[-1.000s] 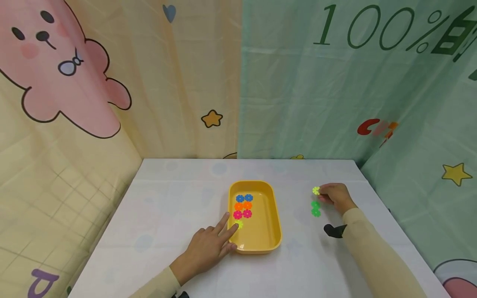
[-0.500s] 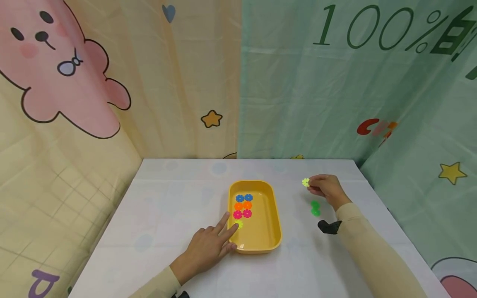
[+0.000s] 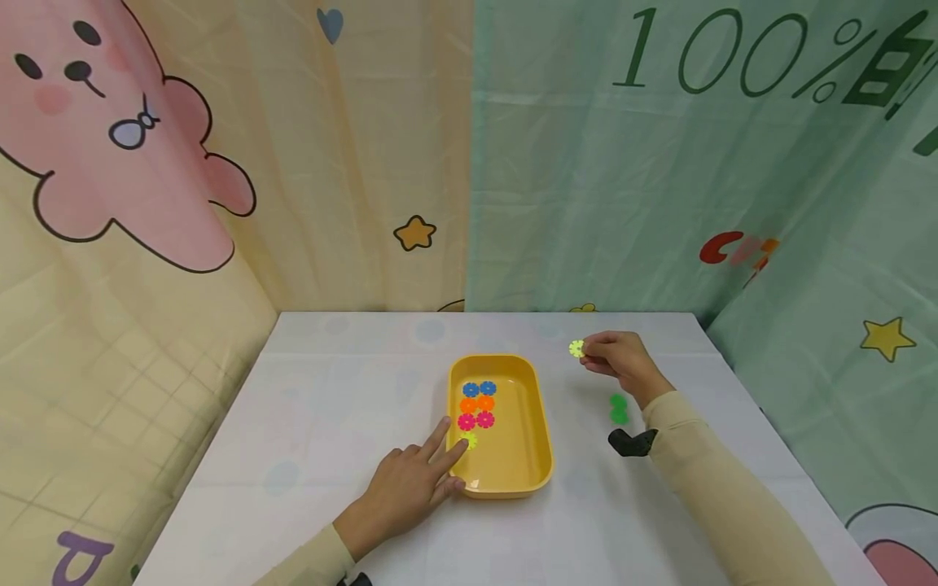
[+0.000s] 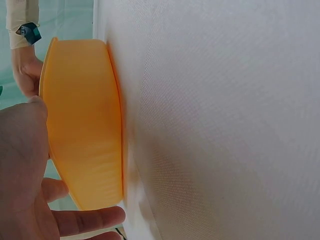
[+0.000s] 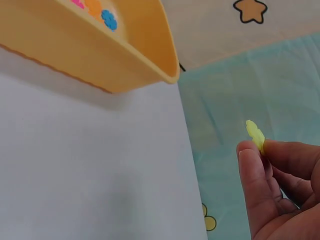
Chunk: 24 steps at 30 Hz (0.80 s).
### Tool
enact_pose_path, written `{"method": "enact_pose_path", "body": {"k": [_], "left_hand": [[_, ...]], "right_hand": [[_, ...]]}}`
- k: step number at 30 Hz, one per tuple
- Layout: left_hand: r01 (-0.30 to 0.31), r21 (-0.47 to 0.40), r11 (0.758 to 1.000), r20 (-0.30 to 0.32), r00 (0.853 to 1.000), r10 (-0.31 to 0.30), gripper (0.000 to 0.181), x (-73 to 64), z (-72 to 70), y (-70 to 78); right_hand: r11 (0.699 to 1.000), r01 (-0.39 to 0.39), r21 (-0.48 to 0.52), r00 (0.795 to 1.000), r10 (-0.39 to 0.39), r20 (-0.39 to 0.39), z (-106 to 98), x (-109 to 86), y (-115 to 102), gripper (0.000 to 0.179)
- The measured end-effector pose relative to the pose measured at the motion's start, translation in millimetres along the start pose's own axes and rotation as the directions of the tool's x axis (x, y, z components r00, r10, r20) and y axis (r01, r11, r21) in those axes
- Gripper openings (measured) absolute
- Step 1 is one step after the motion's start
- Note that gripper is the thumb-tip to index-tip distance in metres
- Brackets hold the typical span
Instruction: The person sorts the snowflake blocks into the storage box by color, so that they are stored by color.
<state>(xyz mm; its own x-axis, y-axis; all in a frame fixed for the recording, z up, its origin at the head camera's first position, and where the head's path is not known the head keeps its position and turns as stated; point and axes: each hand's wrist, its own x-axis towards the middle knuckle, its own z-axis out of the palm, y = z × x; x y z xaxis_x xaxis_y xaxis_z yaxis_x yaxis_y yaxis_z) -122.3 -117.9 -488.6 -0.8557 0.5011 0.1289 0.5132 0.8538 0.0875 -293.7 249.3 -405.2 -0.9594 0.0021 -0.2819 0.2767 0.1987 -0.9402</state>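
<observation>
Between thumb and fingertips, my right hand (image 3: 621, 360) pinches a yellow flower-shaped disc (image 3: 576, 348), held above the table to the right of the tray. The right wrist view shows this yellow disc (image 5: 255, 135) edge-on. My left hand (image 3: 410, 488) rests at the left side of the yellow tray (image 3: 544, 423) with fingers spread, one reaching over the rim onto another yellow flower disc (image 3: 471, 440). Above that disc, in the tray, lie paired pink discs (image 3: 485, 419), orange discs (image 3: 485, 403) and blue discs (image 3: 488, 388).
Two green flower discs (image 3: 619, 408) lie on the white table (image 3: 352, 366), to the right of the tray and below my right hand. Printed curtains (image 3: 586, 179) stand behind the table and at both sides.
My right hand has moved left and toward the back of the table, carrying the yellow disc away from the green ones. The left hand and tray have stayed in place.
</observation>
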Motion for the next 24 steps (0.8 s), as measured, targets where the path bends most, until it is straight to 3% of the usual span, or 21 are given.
{"method": "enact_pose_path", "body": {"k": [12, 24], "left_hand": [[0.001, -0.009, 1.0, 0.0, 1.0, -0.001, 0.062, 0.0, -0.1, -0.3], [0.007, -0.023, 1.0, 0.003, 1.0, -0.007, 0.062, 0.7, -0.1, 0.0]], "right_hand": [[0.998, 0.005, -0.057, 1.0, -0.004, 0.017, 22.3, -1.3, -11.9, 0.033], [0.998, 0.005, -0.057, 0.998, -0.001, 0.059, 40.8, -3.6, -10.5, 0.027]]}}
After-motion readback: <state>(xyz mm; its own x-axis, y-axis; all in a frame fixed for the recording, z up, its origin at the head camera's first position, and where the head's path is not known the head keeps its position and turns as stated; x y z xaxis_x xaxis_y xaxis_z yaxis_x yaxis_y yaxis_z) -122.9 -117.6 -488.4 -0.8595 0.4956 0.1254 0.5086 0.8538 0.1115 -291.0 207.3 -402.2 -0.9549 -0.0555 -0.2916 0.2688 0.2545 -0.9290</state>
